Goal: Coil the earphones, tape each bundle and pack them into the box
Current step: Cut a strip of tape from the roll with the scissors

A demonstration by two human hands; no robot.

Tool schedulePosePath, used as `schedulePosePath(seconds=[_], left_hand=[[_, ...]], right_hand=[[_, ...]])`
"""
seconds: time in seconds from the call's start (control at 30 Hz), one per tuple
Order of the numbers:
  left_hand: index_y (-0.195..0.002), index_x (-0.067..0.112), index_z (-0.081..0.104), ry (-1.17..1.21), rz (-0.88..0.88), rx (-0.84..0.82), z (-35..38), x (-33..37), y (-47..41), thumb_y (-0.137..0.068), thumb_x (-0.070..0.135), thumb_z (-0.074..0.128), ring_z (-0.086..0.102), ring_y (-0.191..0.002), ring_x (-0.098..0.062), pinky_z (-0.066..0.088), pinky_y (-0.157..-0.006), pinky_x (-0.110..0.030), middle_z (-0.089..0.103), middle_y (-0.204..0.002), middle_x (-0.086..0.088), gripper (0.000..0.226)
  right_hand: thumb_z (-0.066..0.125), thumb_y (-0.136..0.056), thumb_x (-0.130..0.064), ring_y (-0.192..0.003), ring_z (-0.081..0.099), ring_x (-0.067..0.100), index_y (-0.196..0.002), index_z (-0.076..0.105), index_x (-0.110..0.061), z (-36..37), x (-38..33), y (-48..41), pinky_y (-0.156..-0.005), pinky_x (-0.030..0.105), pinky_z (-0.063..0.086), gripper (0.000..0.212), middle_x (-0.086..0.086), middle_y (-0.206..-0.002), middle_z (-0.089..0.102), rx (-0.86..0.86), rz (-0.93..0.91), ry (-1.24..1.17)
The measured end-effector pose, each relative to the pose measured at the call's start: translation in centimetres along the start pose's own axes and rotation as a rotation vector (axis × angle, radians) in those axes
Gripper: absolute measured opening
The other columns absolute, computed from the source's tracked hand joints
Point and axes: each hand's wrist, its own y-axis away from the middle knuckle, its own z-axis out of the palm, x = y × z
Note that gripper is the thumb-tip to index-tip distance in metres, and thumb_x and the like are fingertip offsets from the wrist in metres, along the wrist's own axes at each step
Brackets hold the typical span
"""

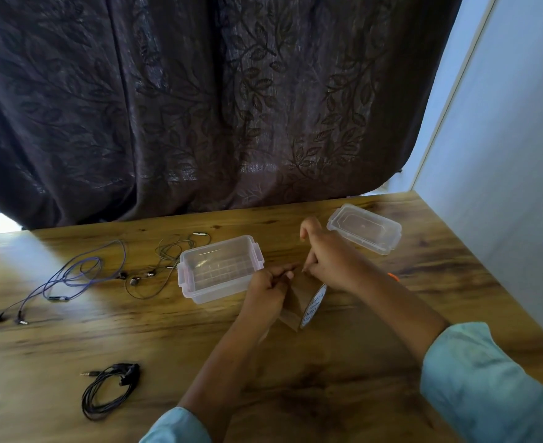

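My left hand [268,290] and right hand [327,262] both pinch the loose end of the tape roll [311,306], just beside the open box [216,289]. Tape's thin and clingy, so I'd hold its edges; the coiled black earphones [110,391] near me look light and springy

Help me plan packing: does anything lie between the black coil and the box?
Nothing visible. Bare table lies between the black coil and the box, which is open; its lid sits apart, to the right.
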Motion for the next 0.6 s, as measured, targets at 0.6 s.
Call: schedulePosePath(seconds=[0.6], left_hand=[[-0.111, 0.02, 0.066, -0.014, 0.007, 0.031, 0.25, -0.33, -0.1, -0.098, 0.009, 0.043, 0.065, -0.097, -0.015, 0.052, -0.082, -0.026, 0.07, -0.101, -0.001, 0.029]], right_hand=[[0.061, -0.083, -0.001, -0.072, 0.064, 0.016, -0.107, 0.034, -0.02, -0.75, -0.16, -0.47, -0.072, 0.043, 0.058, 0.041, 0.004, -0.082, 0.063, -0.084, 0.014, 0.015]])
